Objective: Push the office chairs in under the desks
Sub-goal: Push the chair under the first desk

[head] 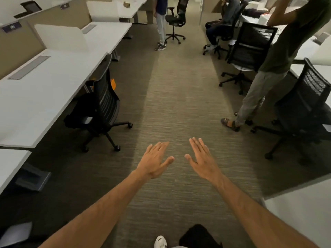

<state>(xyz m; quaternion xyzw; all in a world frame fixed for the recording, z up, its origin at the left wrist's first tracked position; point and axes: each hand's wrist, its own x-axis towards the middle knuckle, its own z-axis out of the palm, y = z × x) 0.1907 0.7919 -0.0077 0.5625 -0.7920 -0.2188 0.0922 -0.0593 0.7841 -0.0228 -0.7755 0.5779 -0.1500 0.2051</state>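
Observation:
My left hand [155,160] and my right hand [201,157] are stretched out flat over the carpeted aisle, fingers apart, holding nothing. A black office chair [103,106] stands on the left, its seat partly under the white desk [41,90], its back toward the aisle. On the right, a black mesh chair [304,111] stands out from its desk [317,68], and another black chair [249,51] sits further back. A further chair [177,17] stands in the aisle at the far end. Both hands are well short of every chair.
A person [274,68] stands on the right between the two chairs, leaning on the desk. Another person [222,24] sits further back on the right. A third stands by the far chair [161,22]. A white surface [300,215] fills the near right corner.

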